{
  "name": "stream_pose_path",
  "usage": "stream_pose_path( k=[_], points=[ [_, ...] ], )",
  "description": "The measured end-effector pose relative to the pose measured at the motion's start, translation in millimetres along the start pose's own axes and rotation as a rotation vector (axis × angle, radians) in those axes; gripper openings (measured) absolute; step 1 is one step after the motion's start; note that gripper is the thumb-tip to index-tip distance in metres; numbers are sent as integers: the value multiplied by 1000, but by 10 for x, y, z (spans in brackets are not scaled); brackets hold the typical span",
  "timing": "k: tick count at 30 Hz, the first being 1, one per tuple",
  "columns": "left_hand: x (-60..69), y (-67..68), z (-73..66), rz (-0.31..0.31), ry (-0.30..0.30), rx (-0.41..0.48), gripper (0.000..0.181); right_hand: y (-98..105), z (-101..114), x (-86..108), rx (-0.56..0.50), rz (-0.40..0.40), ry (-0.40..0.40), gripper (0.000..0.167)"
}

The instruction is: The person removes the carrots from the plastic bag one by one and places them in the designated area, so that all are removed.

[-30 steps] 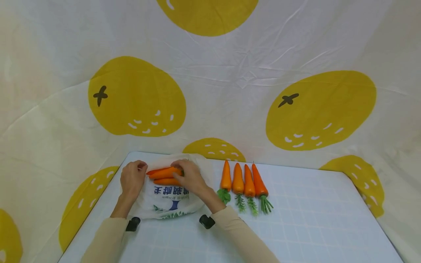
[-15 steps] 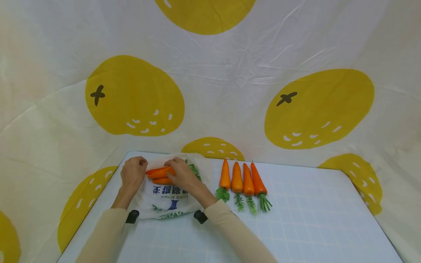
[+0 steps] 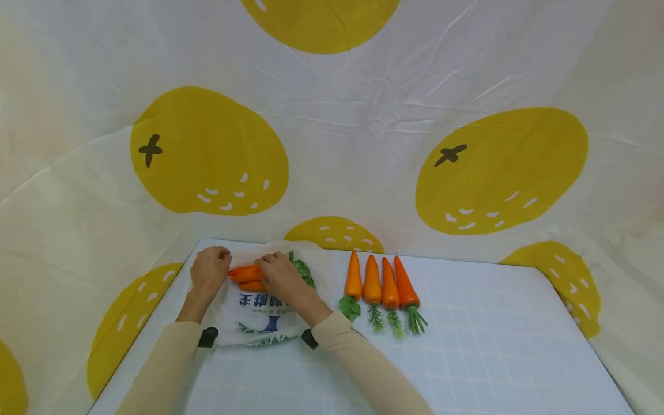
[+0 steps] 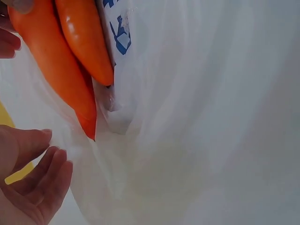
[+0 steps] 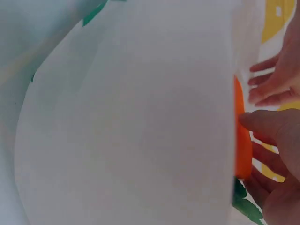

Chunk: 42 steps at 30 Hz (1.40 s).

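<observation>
I find the right hand [image 3: 284,280] gripping at the carrots [image 3: 246,274] on the printed bag [image 3: 248,337]; whether any lies inside, I cannot tell. The left hand [image 3: 208,270] is at the bag's left side, thumb and fingertips narrowly spaced; I cannot confirm a pinch. Four other carrots [image 3: 372,282] lie just beside the bag on the counter [image 3: 493,323].

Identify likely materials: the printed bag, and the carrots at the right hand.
Printed bag: probably thin plastic film, satin finish; it creases softly and looks faintly translucent.
Carrots: perhaps moulded plastic or foam, smooth and slightly glossy from their highlights; real isn't excluded.
</observation>
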<state>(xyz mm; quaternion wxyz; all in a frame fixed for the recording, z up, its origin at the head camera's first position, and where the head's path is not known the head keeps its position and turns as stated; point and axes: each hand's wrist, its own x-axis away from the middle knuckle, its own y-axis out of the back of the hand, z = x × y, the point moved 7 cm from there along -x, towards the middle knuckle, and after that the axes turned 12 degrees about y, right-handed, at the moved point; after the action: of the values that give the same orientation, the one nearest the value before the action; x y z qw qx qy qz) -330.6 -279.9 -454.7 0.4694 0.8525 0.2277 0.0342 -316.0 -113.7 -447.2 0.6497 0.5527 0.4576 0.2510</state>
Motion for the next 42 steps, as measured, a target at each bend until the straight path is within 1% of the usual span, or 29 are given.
stream_pose_path(
  k=[4,7,9,13,17,22,25,28,31,37,42],
  points=[
    [-6,-35,6,18,-9,4,20,-35,31,-15,142,8,16,25],
    [-6,-46,13,21,-13,3,20,-61,58,-23,239,-6,34,21],
    [-1,-46,16,21,-11,1,21,-67,78,-25,283,-19,45,18],
    [5,-53,16,26,1,-3,22,-48,110,-21,337,-39,56,14],
    [3,-54,24,29,2,3,22,-13,105,2,339,-40,43,13],
    [-7,-26,47,37,-9,27,21,86,97,57,309,-63,30,11],
    [-16,-5,67,37,-19,46,21,154,77,90,265,-60,19,11],
    [-19,15,99,37,-21,73,21,208,55,123,209,-44,10,18],
    [-11,39,131,38,-11,91,21,247,42,160,141,-27,0,25],
    [76,114,115,44,12,94,23,300,16,244,19,-23,-34,32],
    [178,177,61,37,4,107,25,313,-48,341,-115,-35,-103,38]
  ],
)
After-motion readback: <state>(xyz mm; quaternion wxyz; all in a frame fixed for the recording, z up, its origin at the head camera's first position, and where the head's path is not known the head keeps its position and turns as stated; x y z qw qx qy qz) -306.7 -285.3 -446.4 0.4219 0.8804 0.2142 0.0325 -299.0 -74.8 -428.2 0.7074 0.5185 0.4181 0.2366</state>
